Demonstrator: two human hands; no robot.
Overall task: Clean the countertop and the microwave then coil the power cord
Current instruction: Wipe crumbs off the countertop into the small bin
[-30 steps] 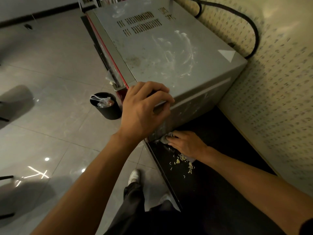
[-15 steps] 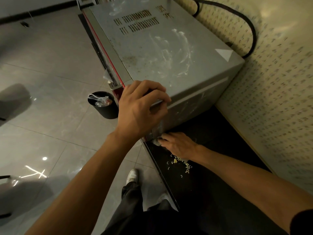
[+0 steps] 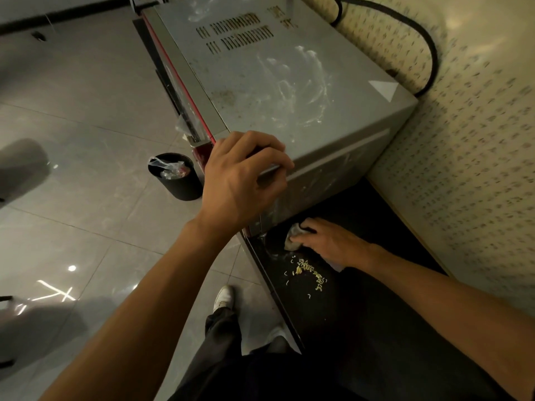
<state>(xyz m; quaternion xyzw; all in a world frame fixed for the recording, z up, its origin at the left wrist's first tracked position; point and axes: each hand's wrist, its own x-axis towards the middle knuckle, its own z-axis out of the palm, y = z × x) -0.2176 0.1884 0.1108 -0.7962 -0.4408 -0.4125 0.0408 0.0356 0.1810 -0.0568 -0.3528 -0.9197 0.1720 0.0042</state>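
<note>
L hand [image 3: 237, 180] curled over microwave [image 3: 289, 91] corner edge; R hand [image 3: 327, 241] pinches cloth [image 3: 292, 237] beside crumbs [image 3: 309, 273].

power cord [image 3: 428, 50] end hidden behind microwave [image 3: 283, 91], wallpaper [image 3: 477, 157] blurred

The microwave [image 3: 278, 91] is set on the countertop [image 3: 376, 314], against the wall [image 3: 477, 169]. The cord [image 3: 428, 44] is looped behind the microwave, along the wall. Crumbs [image 3: 309, 273] are scattered on the countertop before the microwave. A bin [image 3: 176, 176] is placed on the floor [image 3: 72, 169], left of the microwave.
</note>
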